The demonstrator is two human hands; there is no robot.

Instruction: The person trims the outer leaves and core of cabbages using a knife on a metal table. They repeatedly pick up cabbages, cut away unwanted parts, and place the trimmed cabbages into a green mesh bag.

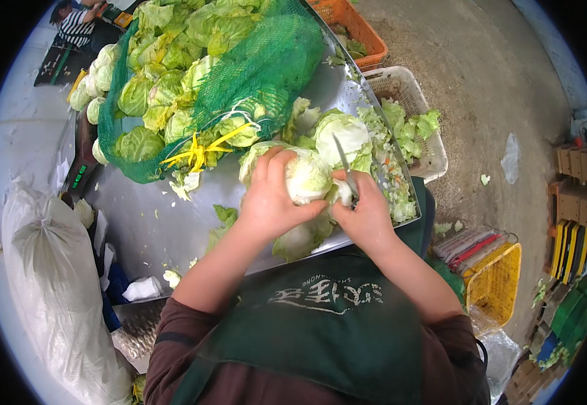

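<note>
My left hand (pixel 278 197) grips a pale cabbage head (pixel 306 177) from the left, over the metal table (pixel 136 217). On the cabbage's right side, my right hand (pixel 364 205) holds a knife (pixel 343 154), its blade pointing up and away, with a pale piece of leaf (pixel 343 192) between thumb and fingers. The knife's handle is mostly hidden by the hand. Just beyond lies a large loose cabbage leaf (pixel 341 136). Another loose leaf (pixel 303 238) lies below the cabbage. A green mesh sack (pixel 268 61) with several cabbages (pixel 139 144) lies open further back.
Leaf scraps (pixel 392 187) line the table's raised right edge. Beyond it stand a white basket (pixel 437 152) and an orange crate (pixel 374 55); a yellow crate (pixel 511 283) is at the lower right. A full white sack (pixel 50 283) stands left. Another person (pixel 78 30) is at the far upper left.
</note>
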